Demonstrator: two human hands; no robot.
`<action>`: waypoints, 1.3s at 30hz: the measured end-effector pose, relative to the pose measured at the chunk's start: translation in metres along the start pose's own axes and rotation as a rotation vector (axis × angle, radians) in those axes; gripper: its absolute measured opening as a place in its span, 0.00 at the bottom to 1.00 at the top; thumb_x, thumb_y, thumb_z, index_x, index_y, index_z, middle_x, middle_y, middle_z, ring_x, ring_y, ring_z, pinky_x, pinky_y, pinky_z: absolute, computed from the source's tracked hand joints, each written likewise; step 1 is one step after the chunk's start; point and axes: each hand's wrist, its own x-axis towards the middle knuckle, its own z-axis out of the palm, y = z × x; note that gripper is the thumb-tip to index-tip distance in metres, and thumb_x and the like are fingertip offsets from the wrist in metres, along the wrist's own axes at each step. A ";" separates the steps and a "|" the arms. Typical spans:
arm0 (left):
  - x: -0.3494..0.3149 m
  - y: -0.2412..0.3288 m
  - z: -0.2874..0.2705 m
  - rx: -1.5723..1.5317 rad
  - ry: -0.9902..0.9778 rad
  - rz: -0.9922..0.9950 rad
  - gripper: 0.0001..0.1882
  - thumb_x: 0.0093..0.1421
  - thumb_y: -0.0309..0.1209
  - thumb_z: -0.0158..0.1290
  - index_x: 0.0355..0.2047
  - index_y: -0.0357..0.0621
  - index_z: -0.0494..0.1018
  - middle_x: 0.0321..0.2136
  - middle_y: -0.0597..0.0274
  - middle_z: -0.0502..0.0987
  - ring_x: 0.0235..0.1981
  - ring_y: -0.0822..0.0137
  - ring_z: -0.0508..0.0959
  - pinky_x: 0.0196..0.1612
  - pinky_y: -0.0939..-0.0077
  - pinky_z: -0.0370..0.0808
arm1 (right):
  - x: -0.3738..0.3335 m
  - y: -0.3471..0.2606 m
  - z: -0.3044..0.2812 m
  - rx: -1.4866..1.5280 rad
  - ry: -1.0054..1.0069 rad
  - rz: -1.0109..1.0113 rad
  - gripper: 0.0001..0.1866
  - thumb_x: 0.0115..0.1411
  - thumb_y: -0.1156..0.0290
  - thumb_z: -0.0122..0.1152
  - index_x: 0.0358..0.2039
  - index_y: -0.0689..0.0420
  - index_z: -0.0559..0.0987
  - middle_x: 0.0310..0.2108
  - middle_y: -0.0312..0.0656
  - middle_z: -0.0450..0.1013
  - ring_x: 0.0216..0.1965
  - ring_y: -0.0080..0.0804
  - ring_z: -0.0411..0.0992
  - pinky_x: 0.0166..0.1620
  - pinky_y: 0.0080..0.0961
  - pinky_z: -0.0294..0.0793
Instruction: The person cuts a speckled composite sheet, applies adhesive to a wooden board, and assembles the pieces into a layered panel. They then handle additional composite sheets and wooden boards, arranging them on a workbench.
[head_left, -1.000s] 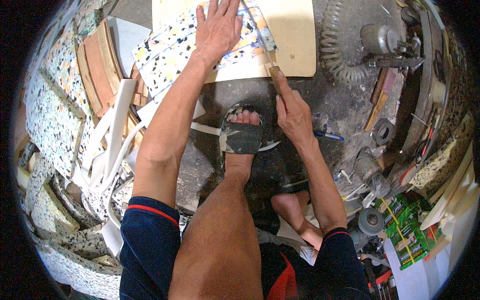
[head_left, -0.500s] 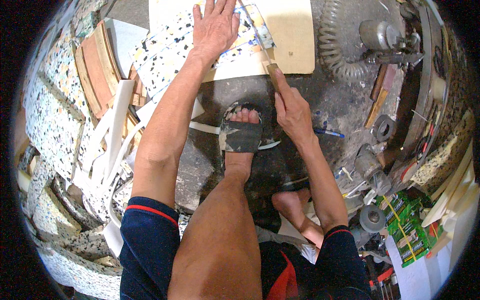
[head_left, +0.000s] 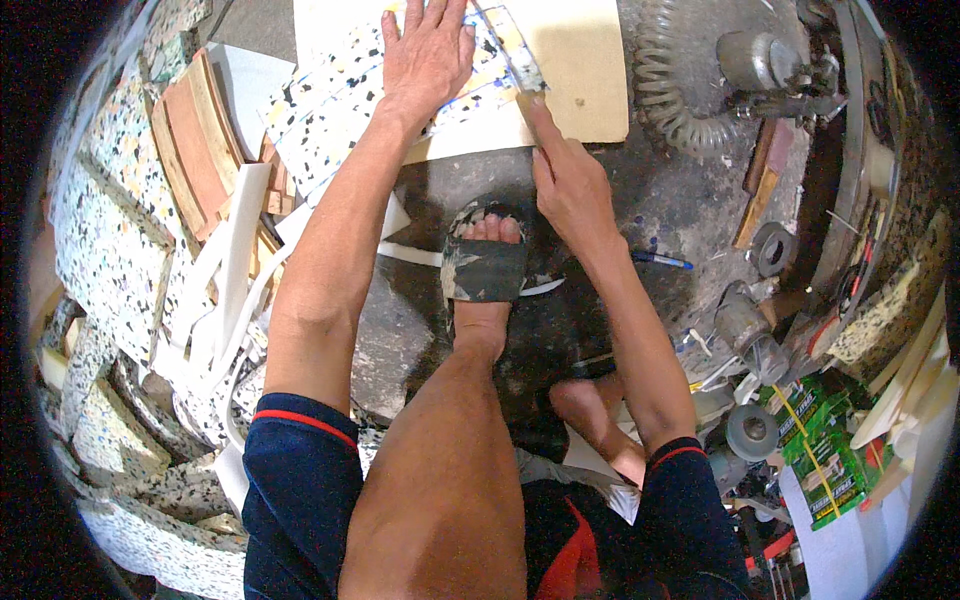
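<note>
My left hand [head_left: 428, 58] lies flat with its fingers spread on a speckled foam sheet [head_left: 345, 115] marked with blue lines. In my right hand [head_left: 575, 190] is the wooden handle of a long, thin-bladed knife [head_left: 527, 98], the index finger stretched along it. Its blade runs up and away over the right part of the foam, close to a blue line; the tip is out of view. Beneath the foam lies a pale yellow board [head_left: 585, 75].
Foam offcuts [head_left: 120, 230] and curved wooden pieces [head_left: 195, 150] pile up at the left. On the right are a coiled clear hose [head_left: 655, 90], a spray gun [head_left: 760, 65], a blue pen [head_left: 662, 260], a tape roll [head_left: 770, 248] and green packets [head_left: 825, 450]. My sandalled foot [head_left: 485, 255] stands between my arms.
My right hand has moved forward and slightly left with the knife, its handle now over the board's near part. The left hand has barely shifted on the foam.
</note>
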 end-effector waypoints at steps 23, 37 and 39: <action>-0.001 0.003 -0.004 0.016 0.020 -0.005 0.31 0.68 0.39 0.44 0.67 0.35 0.59 0.68 0.46 0.60 0.70 0.43 0.56 0.69 0.38 0.53 | 0.025 -0.004 0.006 -0.005 0.033 -0.058 0.33 0.66 0.73 0.52 0.71 0.42 0.59 0.28 0.55 0.72 0.29 0.59 0.75 0.33 0.53 0.75; 0.000 0.005 -0.004 0.024 -0.009 -0.020 0.31 0.69 0.40 0.43 0.67 0.34 0.59 0.68 0.45 0.60 0.70 0.43 0.56 0.70 0.39 0.52 | -0.004 -0.010 -0.008 -0.023 -0.053 0.099 0.34 0.64 0.75 0.55 0.70 0.43 0.63 0.31 0.57 0.74 0.34 0.57 0.75 0.40 0.50 0.73; 0.000 0.006 -0.004 0.017 -0.002 -0.019 0.31 0.69 0.40 0.43 0.67 0.34 0.59 0.68 0.44 0.60 0.70 0.43 0.56 0.70 0.39 0.52 | 0.013 -0.010 -0.002 -0.032 -0.042 0.091 0.34 0.64 0.75 0.54 0.70 0.43 0.63 0.30 0.57 0.74 0.32 0.57 0.74 0.39 0.50 0.73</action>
